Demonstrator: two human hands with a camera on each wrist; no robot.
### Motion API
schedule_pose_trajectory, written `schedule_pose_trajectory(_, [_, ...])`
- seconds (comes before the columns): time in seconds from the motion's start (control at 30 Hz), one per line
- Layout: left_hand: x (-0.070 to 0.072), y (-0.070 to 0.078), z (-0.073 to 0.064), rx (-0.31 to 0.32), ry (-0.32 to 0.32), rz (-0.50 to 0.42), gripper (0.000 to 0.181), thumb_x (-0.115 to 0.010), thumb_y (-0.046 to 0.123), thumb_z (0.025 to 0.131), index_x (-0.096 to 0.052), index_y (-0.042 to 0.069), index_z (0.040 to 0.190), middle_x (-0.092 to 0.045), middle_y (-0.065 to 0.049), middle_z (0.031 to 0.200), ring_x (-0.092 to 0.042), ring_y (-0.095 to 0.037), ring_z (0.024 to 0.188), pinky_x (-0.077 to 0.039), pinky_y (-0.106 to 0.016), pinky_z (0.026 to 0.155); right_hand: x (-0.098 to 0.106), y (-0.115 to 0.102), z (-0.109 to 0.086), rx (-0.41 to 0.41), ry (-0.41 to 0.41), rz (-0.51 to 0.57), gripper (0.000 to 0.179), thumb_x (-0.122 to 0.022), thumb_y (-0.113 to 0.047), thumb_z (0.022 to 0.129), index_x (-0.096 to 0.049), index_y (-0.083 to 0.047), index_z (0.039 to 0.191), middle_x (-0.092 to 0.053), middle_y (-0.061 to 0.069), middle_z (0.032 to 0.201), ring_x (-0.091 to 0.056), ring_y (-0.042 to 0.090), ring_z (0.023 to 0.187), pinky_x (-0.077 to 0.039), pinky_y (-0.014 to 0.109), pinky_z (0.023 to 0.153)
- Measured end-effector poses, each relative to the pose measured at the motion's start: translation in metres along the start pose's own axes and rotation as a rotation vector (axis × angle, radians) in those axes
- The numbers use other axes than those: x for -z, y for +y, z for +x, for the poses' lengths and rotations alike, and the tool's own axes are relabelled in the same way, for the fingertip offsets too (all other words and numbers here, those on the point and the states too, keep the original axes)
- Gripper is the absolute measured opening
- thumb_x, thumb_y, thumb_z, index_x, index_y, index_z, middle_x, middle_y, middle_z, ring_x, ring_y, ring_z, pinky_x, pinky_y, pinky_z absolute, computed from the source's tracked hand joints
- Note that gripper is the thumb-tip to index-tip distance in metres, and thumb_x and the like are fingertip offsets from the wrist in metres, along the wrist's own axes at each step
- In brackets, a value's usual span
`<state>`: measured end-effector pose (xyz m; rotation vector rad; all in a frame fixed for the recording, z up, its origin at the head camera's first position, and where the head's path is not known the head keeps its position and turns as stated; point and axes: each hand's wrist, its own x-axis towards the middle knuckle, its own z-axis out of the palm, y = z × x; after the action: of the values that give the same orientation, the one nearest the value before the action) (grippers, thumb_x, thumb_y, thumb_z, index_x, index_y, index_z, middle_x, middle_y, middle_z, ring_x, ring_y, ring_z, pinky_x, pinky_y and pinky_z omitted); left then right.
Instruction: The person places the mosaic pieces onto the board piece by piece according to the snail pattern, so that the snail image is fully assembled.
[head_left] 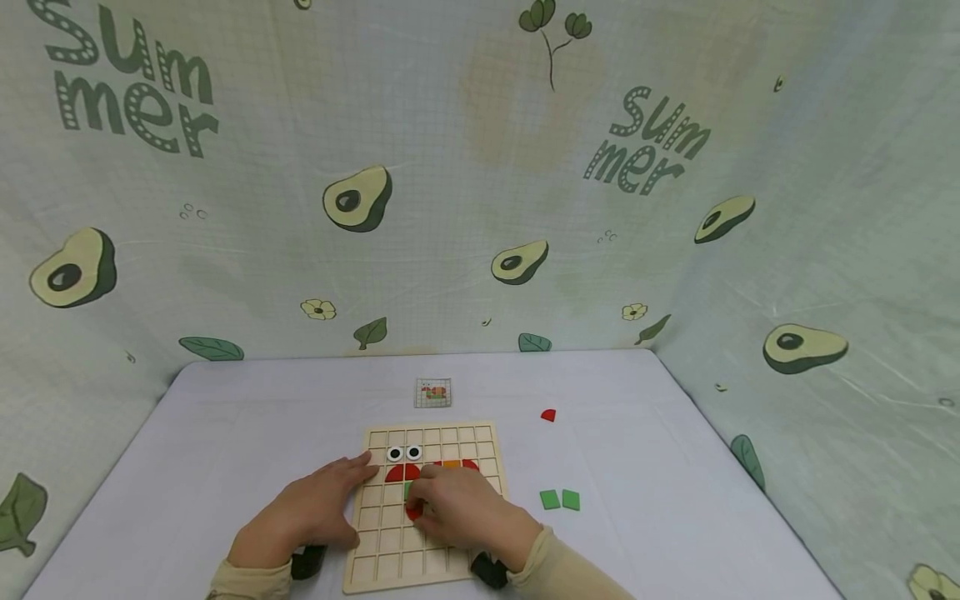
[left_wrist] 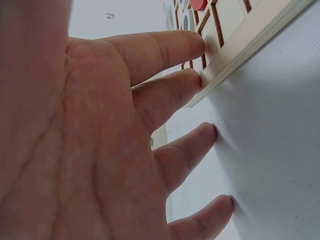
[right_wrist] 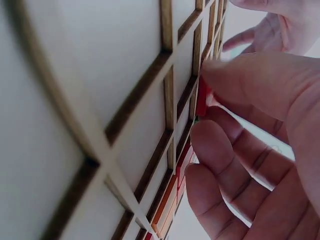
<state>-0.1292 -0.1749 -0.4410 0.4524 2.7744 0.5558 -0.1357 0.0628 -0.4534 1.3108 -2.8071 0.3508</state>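
Observation:
A wooden grid board (head_left: 386,568) lies on the white table. My right hand (head_left: 468,504) is over its middle, pinching a red piece with a rounded edge (right_wrist: 202,97) between thumb and fingers at one of the cells. Spread along the board's left edge is my left hand (head_left: 318,504), its fingertips touching the rim and the table beside it. Two eye pieces (head_left: 395,454) sit in an upper row, above two red quarter-circles (head_left: 394,474). Farther right are an orange piece (head_left: 451,464) and another red piece (head_left: 470,464). A green piece (head_left: 408,490) is partly hidden by my right hand.
Behind the board lies a small picture card (head_left: 432,393) with a coloured figure on a grid. To the right, a loose red quarter-circle (head_left: 549,415) and two green squares (head_left: 551,499) rest on the table. Printed cloth hangs behind and at the sides.

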Motion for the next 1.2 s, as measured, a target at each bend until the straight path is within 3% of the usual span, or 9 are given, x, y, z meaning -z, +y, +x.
schedule_pose_trajectory(0.3, [0.0005,0.0004,0.0004,0.003,-0.006,-0.002,0.089,-0.091,0.023,0.057,-0.059,0.012,0.139,-0.045,-0.007,0.152,-0.040,-0.039,0.138,-0.042,-0.063,0.098,0.0022,-0.0008,-0.0010,0.015,0.010,-0.022,0.011,-0.080,-0.023,0.085,-0.075,-0.028,0.093,-0.060,-0.017,0.094,-0.050,-0.005,0.071,-0.040,0.011,0.059])
schedule_pose_trajectory(0.67, [-0.0015,0.0003,0.0007,0.015,-0.006,0.000,0.088,-0.091,0.023,0.057,-0.060,0.011,0.138,-0.045,-0.007,0.152,-0.040,-0.038,0.138,-0.041,-0.063,0.099,0.0011,0.0024,-0.0037,0.019,-0.045,0.019,0.016,-0.078,-0.025,0.086,-0.075,-0.028,0.102,-0.062,-0.018,0.103,-0.053,-0.005,0.079,-0.044,0.012,0.067])
schedule_pose_trajectory(1.2, [-0.0026,0.0001,0.0023,0.018,-0.018,0.005,0.088,-0.091,0.024,0.058,-0.059,0.012,0.139,-0.044,-0.007,0.152,-0.039,-0.038,0.138,-0.041,-0.063,0.098,0.0062,0.0006,-0.0032,0.024,-0.101,-0.048,0.037,-0.073,-0.025,0.089,-0.069,-0.034,0.125,-0.059,-0.012,0.100,-0.048,-0.001,0.069,-0.039,0.014,0.054])
